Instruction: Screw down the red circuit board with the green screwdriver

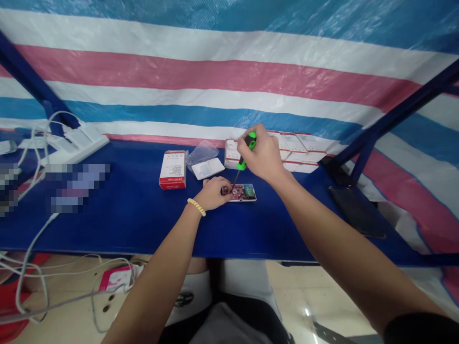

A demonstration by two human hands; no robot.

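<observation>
In the head view, my right hand (262, 153) is closed round the green and black handle of a screwdriver (242, 165). Its thin shaft slants down to a red circuit board (238, 192) seated in a white case. A small greenish display shows at the board's right end. My left hand (215, 192), with a yellow band at the wrist, grips the left end of this opened device, fingers closed on its edge. Just behind lies a white cover (208, 168) beside a clear plastic bag (202, 152). Whether the screwdriver tip sits in a screw is too small to tell.
A red and white box (172, 168) stands left of the cover. Several similar boxes (301, 149) are stacked behind my right hand. A power strip (77, 145) with white cables is at the left. A dark flat tablet-like object (355, 210) lies at the right of the blue table (143, 224).
</observation>
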